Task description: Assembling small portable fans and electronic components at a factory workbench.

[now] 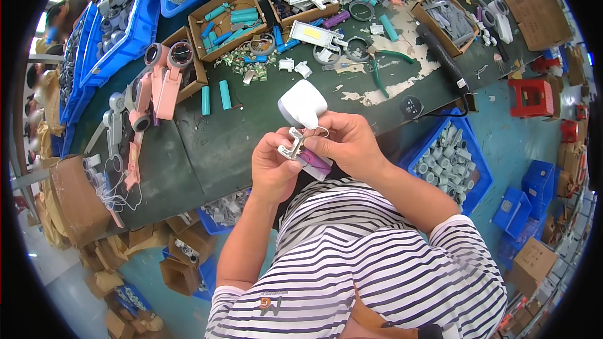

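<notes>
Above the table's near edge my left hand [275, 162] is closed on a white plastic bracket [291, 144]. My right hand [349, 143] pinches close beside it, at the neck of a white rounded fan head [303, 102]. A thin white wire [323, 130] loops out by my right fingertips. Below the bracket, between my hands, a purple cylindrical battery [316, 162] shows beside a white casing part. My fingers partly cover where these parts meet.
Green-handled pliers [380, 75] lie beyond my right hand. Teal batteries [225, 95] and pink fans [168, 81] sit to the left. Cardboard boxes [200, 81] of parts line the back. A blue bin [482, 176] of grey-white parts stands at right below the table.
</notes>
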A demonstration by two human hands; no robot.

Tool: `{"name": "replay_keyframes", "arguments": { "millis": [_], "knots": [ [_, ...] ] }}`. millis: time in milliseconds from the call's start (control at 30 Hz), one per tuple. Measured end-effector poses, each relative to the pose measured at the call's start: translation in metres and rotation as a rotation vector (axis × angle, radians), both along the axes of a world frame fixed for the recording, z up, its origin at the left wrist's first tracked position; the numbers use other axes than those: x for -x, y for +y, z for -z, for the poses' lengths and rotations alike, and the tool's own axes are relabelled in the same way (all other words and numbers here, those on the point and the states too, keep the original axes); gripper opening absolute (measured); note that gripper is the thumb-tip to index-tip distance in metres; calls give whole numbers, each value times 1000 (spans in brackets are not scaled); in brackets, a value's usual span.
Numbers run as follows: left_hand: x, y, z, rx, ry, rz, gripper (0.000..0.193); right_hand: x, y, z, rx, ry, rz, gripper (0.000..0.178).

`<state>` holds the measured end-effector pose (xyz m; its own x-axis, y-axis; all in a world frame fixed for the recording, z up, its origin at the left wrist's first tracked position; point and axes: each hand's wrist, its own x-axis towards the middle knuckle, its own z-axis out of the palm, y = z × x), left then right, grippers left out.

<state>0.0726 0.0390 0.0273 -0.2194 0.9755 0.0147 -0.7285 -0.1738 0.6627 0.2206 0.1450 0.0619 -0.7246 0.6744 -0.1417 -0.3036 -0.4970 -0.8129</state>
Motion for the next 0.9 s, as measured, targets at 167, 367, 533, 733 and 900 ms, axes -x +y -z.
{"name": "replay_keyframes", "arguments": {
  "millis": [167, 367, 533, 733, 900],
  "knots": [
    [-2, -3, -7, 92, -101, 50, 36, -3, 4, 3, -116, -64, -52, 9],
    [-5, -7, -11, 204, -249, 59, 35, 2, 8, 0, -489, -114, 8, 9],
    [-11, -8, -17, 240, -311, 42, 44, 4, 8, 5, -855, -225, 85, 10],
    [-12, -9, -25, 229, -506, 40, 45, 10, 2, 12, -911, -181, 204, 13],
    [-12, -10, -22, 192, -517, 27, 47, 9, 4, 11, -1000, -177, 206, 14]
  ]
}}
